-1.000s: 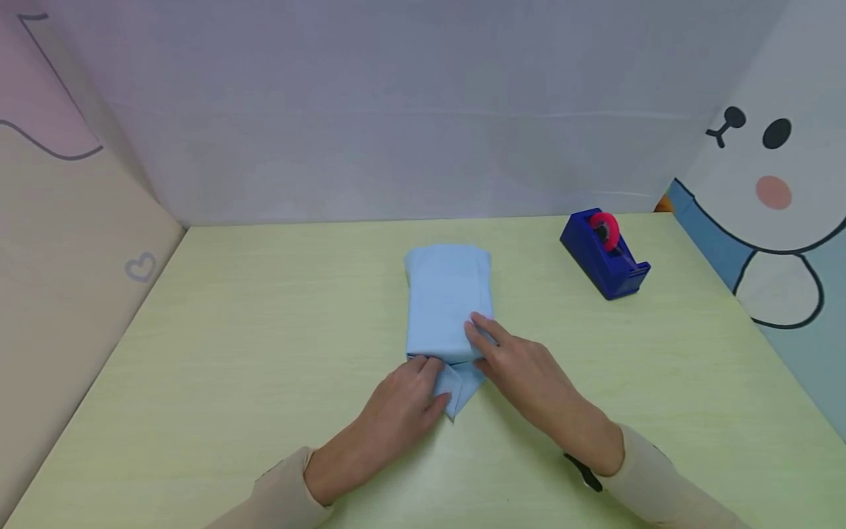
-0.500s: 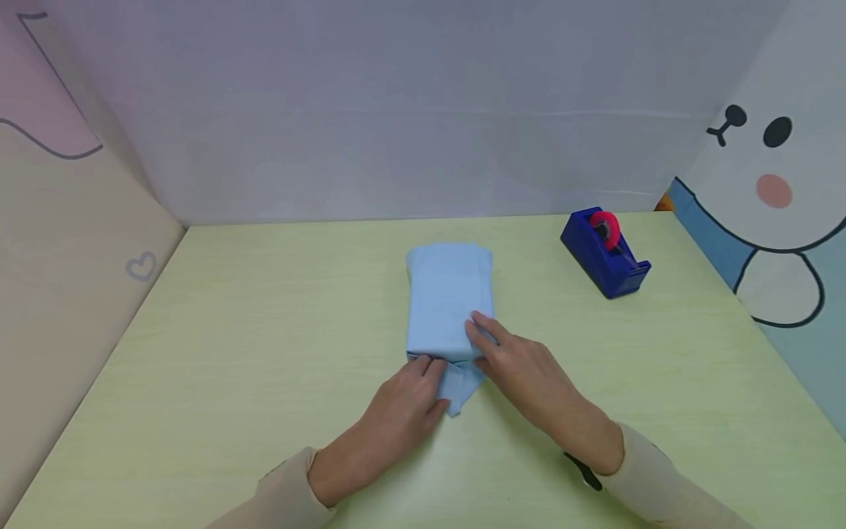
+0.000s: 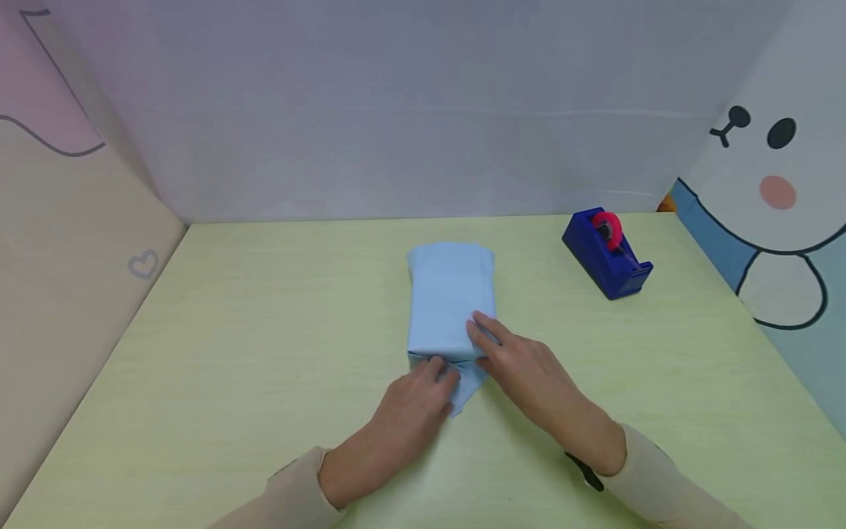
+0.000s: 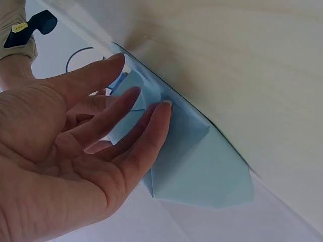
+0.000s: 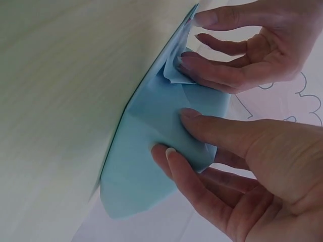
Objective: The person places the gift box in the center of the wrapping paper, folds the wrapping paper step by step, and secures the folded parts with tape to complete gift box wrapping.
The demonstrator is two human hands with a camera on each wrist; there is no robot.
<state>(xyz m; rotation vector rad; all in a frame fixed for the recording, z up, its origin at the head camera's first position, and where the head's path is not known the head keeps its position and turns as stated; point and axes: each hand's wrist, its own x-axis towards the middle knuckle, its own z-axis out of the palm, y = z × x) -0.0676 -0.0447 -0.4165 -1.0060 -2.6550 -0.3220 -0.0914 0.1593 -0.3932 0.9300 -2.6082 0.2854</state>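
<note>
A box-shaped package (image 3: 449,294) wrapped in light blue paper lies in the middle of the table. From its near end sticks out a folded, pointed paper flap (image 3: 471,380). My left hand (image 3: 411,411) presses its fingertips against the folds at that end, and its thumb is by the flap's tip. In the right wrist view the inner fold (image 5: 175,73) stands under the left fingers. My right hand (image 3: 529,378) grips the package's near right corner, thumb on the end face and fingers over the top and side. The package's underside is hidden.
A dark blue tape dispenser (image 3: 604,257) with a pink-red roll stands at the back right of the pale green table (image 3: 264,308). A grey-white wall (image 3: 396,110) closes off the back, with printed panels on both sides.
My left hand has shifted slightly right and its fingers have moved further over the flap, covering more of it. The right hand keeps its hold on the corner.
</note>
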